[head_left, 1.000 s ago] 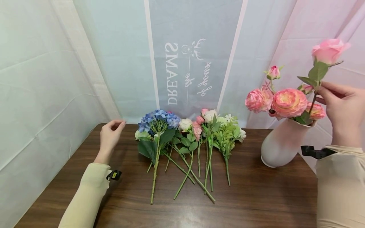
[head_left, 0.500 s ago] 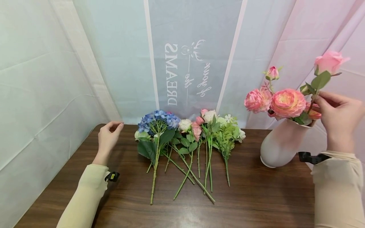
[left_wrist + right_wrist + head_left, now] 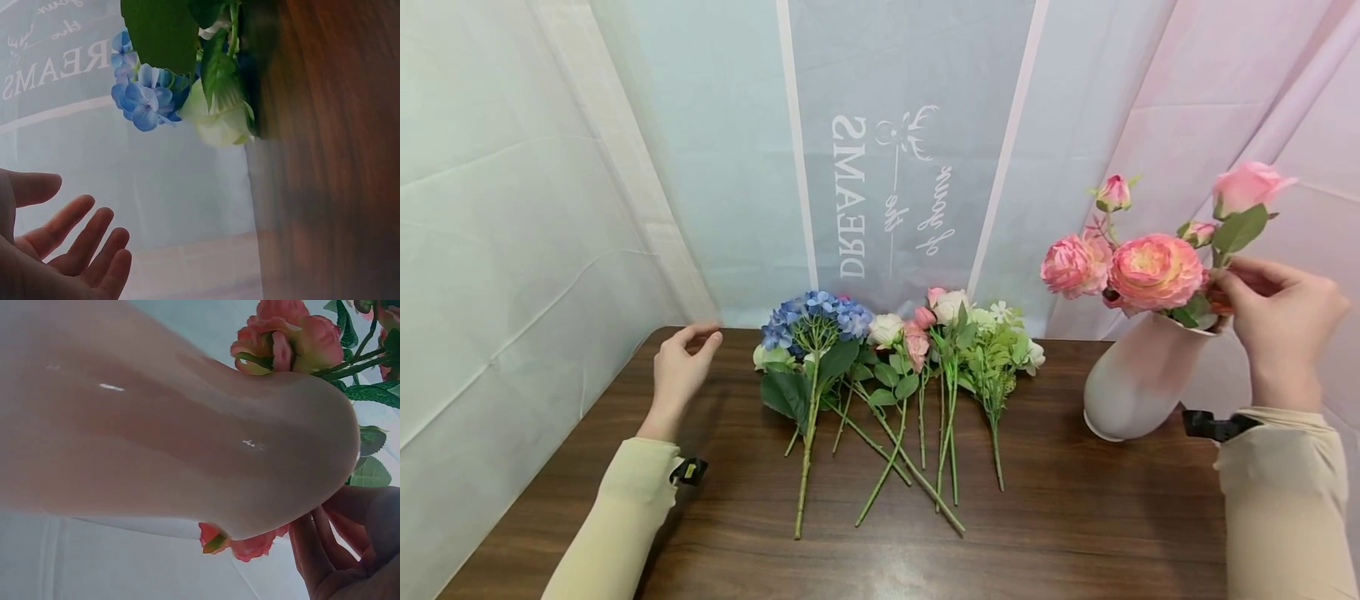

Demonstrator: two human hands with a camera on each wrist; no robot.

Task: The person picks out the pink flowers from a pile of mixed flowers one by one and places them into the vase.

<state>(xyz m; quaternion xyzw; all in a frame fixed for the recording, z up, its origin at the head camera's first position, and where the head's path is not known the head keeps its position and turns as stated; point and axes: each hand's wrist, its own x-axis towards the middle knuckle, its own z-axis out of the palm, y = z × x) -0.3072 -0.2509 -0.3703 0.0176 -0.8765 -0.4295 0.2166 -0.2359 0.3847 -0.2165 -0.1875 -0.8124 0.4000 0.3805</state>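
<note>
In the head view my right hand (image 3: 1285, 321) pinches the stem of a pink rose (image 3: 1247, 190) at the mouth of the pink-and-white vase (image 3: 1138, 383). The vase stands at the table's right side and holds several coral-pink blooms (image 3: 1156, 271). The right wrist view shows the vase (image 3: 187, 431) large, with the fingers of my right hand (image 3: 350, 544) beside its rim; the lower stem is hidden. My left hand (image 3: 683, 375) is raised over the table's left side, holding nothing, its fingers loosely bent. In the left wrist view the left hand (image 3: 69, 244) is near a blue hydrangea (image 3: 147, 100).
Across the middle of the brown table (image 3: 737, 517) lie a blue hydrangea (image 3: 816, 321), white roses (image 3: 887, 329), pink flowers (image 3: 917, 342) and a green sprig (image 3: 992, 367), their stems toward the front edge. A printed cloth backdrop (image 3: 910, 50) hangs behind.
My right hand has moved down toward the vase mouth, lowering the pink rose, which now stands lower and slightly farther left. The left hand has drifted slightly left and down, its thumb and fingertips now parted.
</note>
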